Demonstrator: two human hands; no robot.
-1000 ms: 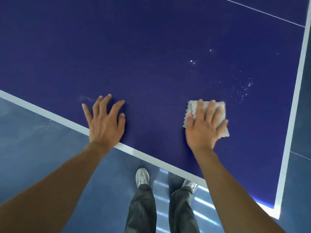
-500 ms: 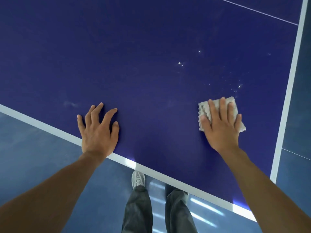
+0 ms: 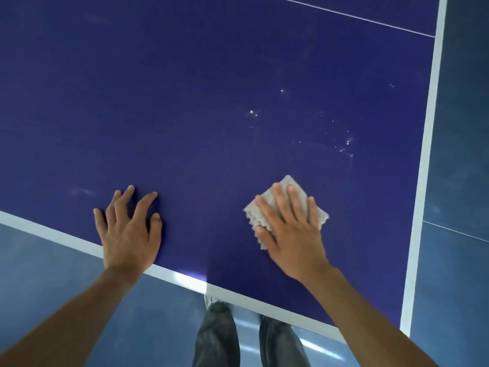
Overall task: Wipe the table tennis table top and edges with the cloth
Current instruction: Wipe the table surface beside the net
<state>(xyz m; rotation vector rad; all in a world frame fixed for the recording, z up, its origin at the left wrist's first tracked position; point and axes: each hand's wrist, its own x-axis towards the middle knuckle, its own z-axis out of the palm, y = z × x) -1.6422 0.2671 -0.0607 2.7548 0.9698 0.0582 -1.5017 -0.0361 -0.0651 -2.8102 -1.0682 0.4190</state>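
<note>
A big dark blue table [image 3: 211, 102] fills most of the picture. It has a white stripe along its near edge and another along its right edge. A thin white line [image 3: 352, 15] runs across the top far away. There are no words, names or labels to read anywhere on the table or on the cloth.

The right hand [image 3: 293, 234] lies flat on a small pale grey cloth [image 3: 291, 205]. The fingers are spread out and press the cloth down on the table top. They do not curl around it. The cloth is on the blue part, nearer the right edge than the left, and a little way in from the near edge. The hand covers much of the cloth, so only its corners and its wavy left side stick out. This hand looks a bit blurry.

The left hand [image 3: 129, 231] is flat on the table too, with fingers spread wide and nothing in it. Its heel sits on the white stripe at the near edge.

Tiny white specks [image 3: 341, 147] dot the blue top beyond the cloth. I cannot tell if they are drops or dust. A faint smudge [image 3: 82, 192] shows left of the left hand.

Below the table edge are grey trouser legs [image 3: 217, 337]. A bit of white shoe [image 3: 211, 299] peeks out; the rest is hidden. The floor [image 3: 53, 260] is blue and shiny.
</note>
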